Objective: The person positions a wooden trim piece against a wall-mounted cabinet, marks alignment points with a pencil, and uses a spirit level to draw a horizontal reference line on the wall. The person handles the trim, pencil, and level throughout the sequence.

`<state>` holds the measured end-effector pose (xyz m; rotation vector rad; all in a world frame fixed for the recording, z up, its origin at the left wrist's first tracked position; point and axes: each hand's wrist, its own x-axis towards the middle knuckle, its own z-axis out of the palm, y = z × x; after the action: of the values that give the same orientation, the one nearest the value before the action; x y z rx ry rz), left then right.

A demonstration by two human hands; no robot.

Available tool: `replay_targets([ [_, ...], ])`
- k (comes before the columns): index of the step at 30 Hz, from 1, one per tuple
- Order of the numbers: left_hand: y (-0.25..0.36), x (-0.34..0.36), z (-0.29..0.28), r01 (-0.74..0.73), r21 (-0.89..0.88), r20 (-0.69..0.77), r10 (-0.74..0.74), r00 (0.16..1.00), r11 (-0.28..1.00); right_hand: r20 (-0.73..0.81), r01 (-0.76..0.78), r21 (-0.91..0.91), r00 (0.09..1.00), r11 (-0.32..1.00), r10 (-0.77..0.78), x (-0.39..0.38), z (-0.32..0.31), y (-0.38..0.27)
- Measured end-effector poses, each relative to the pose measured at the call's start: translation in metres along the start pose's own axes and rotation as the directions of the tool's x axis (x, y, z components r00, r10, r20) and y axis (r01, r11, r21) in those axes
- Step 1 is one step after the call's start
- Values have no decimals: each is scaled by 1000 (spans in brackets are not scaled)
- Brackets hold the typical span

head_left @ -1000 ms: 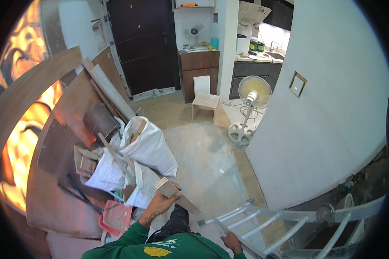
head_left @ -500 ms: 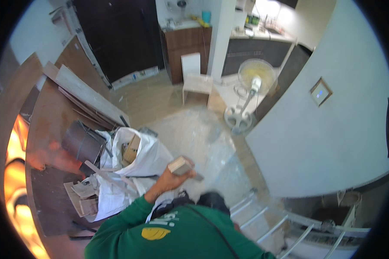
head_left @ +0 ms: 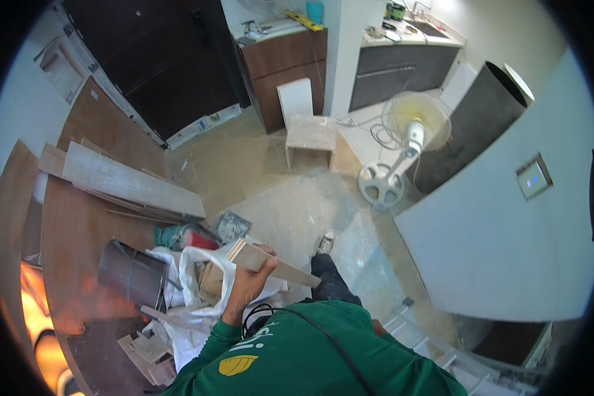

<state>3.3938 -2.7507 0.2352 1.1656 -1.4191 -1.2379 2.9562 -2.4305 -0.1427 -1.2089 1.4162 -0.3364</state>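
My left hand (head_left: 249, 282) is closed around a bundle of plywood strips (head_left: 289, 271), held low in front of my body. Layered cut ends of the strips face left, and their length runs right toward my leg. Beneath this hand, a white sack (head_left: 208, 256) stands open with wood offcuts (head_left: 211, 280) inside. At the right side of my green shirt, only a small patch of my right hand (head_left: 379, 328) shows; its fingers are hidden.
A dark bucket (head_left: 131, 272), scrap boards (head_left: 148, 353) and leaning planks (head_left: 129, 179) fill the left. Ahead are a low stool (head_left: 310, 134) and a standing fan (head_left: 412, 135) with a trailing cord. A metal ladder (head_left: 422, 343) lies at lower right, below a white wall panel (head_left: 482, 244).
My view has shifted, and one shoe now shows ahead on the floor. The plywood strips stay in my left hand, with more of their length visible.
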Motion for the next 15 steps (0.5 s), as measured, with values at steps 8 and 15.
replay_targets([
  [8, 4, 204, 17, -61, 93, -126, 72, 989, 994, -141, -276, 339, 930, 900, 338, 199, -180, -123],
  [15, 68, 388, 8, -190, 228, -284, 251, 925, 955, -289, -164, 433, 906, 887, 308, 389, -348, -263],
])
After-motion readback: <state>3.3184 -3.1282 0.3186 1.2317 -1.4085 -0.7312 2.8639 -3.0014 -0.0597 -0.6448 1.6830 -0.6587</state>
